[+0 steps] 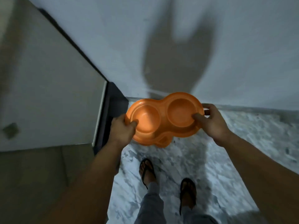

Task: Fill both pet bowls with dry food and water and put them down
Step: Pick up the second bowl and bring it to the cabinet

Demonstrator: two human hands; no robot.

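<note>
the orange double bowl sits mid-frame, held in the air over the marble floor, both wells looking empty and dry. the left hand grips its left rim, thumb curled into the left well; the right hand grips the right rim, thumb hooked over the right well's edge, fingers clamped underneath. it tilts a little, the right end higher. nothing is filled yet, so i judge the task barely begun. risks: the frame is dim and blurred, feet in loose sandals on smooth floor invite a slip; once filled, such a tilt would spill water into the food.
</note>
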